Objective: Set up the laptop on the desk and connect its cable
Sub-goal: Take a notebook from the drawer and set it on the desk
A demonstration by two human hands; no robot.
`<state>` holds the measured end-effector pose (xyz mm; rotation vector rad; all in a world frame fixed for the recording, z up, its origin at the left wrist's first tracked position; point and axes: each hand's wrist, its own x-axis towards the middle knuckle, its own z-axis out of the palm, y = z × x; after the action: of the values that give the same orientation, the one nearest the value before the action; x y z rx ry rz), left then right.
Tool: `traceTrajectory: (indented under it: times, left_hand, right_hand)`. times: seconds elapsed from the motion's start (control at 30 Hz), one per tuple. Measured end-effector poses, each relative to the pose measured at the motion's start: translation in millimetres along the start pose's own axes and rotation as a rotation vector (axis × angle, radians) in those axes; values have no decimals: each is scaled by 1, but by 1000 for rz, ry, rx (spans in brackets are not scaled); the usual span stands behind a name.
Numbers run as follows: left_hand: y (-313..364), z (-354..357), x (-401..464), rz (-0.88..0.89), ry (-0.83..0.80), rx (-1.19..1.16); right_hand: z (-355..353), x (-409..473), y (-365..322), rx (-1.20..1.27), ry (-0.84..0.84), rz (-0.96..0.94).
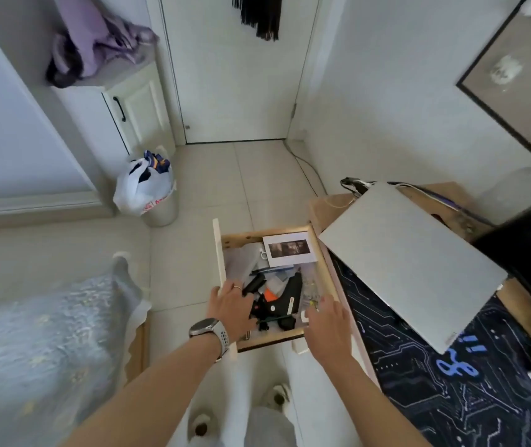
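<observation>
A closed silver laptop (409, 262) lies slanted on the desk (328, 208), partly over a dark circuit-print mat (419, 379). Left of the desk a wooden drawer (314, 240) stands pulled out, full of clutter: a black glue gun (285, 301), a white card with a photo (290, 248), plastic bags. My left hand (230, 306), with a watch on its wrist, reaches into the drawer's left side and touches black items there. My right hand (330, 329) rests with straight fingers on the drawer's right front corner. No laptop cable can be told apart in the drawer.
A black monitor (528, 253) stands at the desk's right. A bin with a white bag (148, 188) stands on the tiled floor, a bed with a patterned cover (38, 333) at the left. A cable (306, 169) runs along the far wall's base. A white cabinet (128, 108) stands by the door.
</observation>
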<state>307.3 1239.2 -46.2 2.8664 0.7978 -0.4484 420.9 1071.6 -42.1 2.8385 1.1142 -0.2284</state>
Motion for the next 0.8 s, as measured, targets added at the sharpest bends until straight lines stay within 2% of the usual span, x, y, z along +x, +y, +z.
traceTrajectory:
  times: [0.3, 0.57, 0.8]
  left_hand:
    - [26, 14, 35, -97, -22, 53]
    - [46, 33, 52, -118, -55, 89]
    - [42, 47, 61, -122, -101, 85]
  right_hand:
    - [6, 53, 35, 15, -51, -272]
    - [23, 70, 37, -13, -196, -422]
    - [48, 83, 27, 36, -225, -404]
